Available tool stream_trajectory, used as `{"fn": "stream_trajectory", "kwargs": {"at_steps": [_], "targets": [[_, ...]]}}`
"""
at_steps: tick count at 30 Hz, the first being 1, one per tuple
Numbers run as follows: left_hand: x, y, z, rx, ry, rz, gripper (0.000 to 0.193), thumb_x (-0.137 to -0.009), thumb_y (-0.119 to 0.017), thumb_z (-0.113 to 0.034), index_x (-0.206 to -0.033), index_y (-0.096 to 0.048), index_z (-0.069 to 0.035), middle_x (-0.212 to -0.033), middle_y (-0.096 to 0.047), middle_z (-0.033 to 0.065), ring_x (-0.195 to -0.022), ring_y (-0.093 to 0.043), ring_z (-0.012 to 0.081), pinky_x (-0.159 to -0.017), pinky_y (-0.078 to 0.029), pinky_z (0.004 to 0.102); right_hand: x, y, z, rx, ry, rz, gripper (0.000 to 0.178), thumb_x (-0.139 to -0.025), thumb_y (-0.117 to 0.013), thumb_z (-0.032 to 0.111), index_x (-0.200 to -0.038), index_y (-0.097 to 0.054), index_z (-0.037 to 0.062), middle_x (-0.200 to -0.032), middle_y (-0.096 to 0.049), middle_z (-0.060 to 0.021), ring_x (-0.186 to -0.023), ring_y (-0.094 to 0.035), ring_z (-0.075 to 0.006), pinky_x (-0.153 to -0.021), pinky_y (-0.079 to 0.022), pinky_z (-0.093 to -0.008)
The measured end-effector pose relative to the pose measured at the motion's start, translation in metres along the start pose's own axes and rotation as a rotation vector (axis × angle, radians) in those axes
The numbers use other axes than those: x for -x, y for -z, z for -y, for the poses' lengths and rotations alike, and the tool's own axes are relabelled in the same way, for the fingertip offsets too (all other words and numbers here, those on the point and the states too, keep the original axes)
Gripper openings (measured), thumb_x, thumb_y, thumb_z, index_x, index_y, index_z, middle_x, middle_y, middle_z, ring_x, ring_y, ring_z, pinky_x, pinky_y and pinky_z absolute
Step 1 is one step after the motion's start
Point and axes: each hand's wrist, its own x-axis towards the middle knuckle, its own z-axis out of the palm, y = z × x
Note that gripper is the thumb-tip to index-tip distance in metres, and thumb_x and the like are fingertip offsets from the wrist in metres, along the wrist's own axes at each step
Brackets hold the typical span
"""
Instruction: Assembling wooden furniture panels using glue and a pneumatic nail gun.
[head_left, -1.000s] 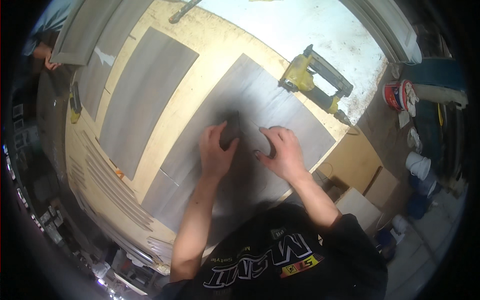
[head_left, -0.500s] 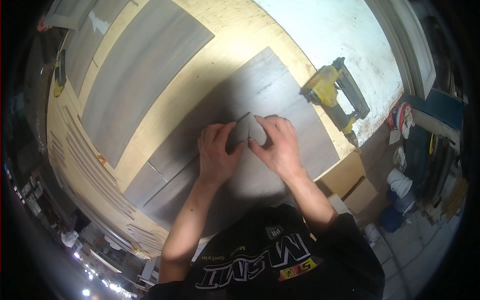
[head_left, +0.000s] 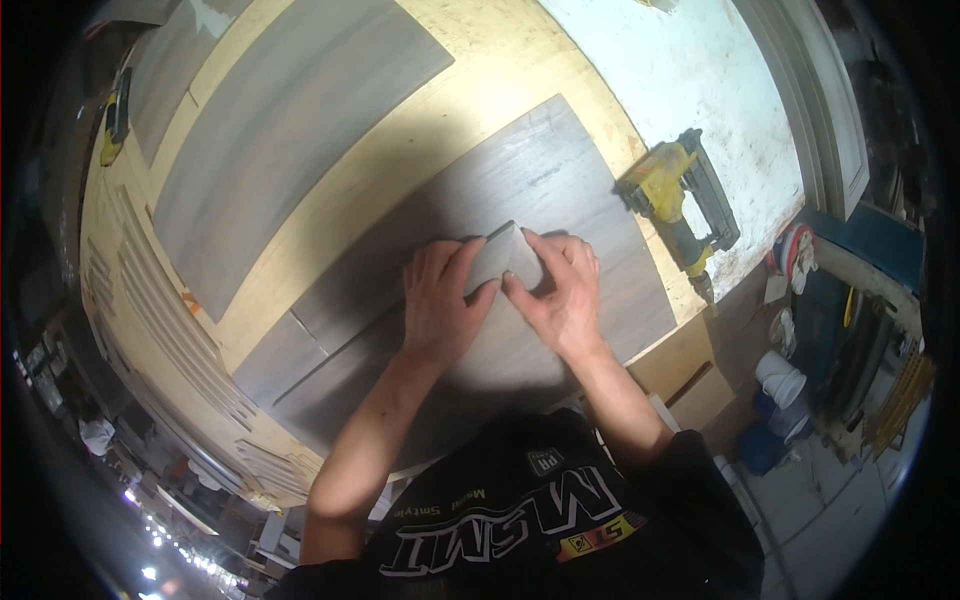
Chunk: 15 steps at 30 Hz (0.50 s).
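My left hand (head_left: 440,300) and my right hand (head_left: 560,300) meet over a grey wood-look panel (head_left: 540,165). Between them are two small grey wood-look pieces (head_left: 505,260), their ends brought together in a point that faces away from me. Fingers and thumbs pinch from both sides, the left hand on the left piece and the right on the right one. Both thumb tips sit close together near the seam. How far the pieces extend beneath my hands is hidden. A dark straight line (head_left: 340,360) runs across the panel toward my left hand.
A yellow and black nail gun (head_left: 670,195) lies to the right. Another grey panel (head_left: 300,130) rests on the light plywood table (head_left: 480,90) at the far left. Thin grey strips (head_left: 165,290) line the left side, near a yellow-handled tool (head_left: 115,120). White buckets (head_left: 780,377) stand right.
The view has shifted slightly. The two pieces have tilted between my fingers, so a dark edge now shows at the upper left. Both hands keep their pinch.
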Motion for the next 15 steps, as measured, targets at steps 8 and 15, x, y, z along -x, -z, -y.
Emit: {"fn": "stream_trajectory", "kwargs": {"at_steps": [8,15], "targets": [[0.003,-0.001,0.001,0.047,-0.016,-0.010,0.057,-0.079,-0.081,-0.017,-0.132,-0.061,-0.010,-0.119,-0.057,0.0110,-0.115,-0.054,0.0314,-0.101,-0.042,0.0452,0.003,0.007,0.004,0.035,0.040,0.008,0.057,-0.075,-0.082,0.018,-0.129,-0.067,0.0066,-0.110,-0.063,-0.0071,-0.106,-0.057,-0.0259,-0.093,-0.042,-0.0390],[0.058,0.028,-0.008,0.169,-0.025,-0.410,0.037,-0.086,-0.076,-0.015,-0.121,-0.067,-0.006,-0.121,-0.064,0.0118,-0.112,-0.059,0.0325,-0.098,-0.046,0.0449,0.039,0.040,0.001,-0.345,-0.072,-0.095,0.029,-0.090,-0.069,0.008,-0.118,-0.072,0.0023,-0.120,-0.067,-0.0147,-0.114,-0.064,-0.0268,-0.098,-0.050,-0.0360]]}}
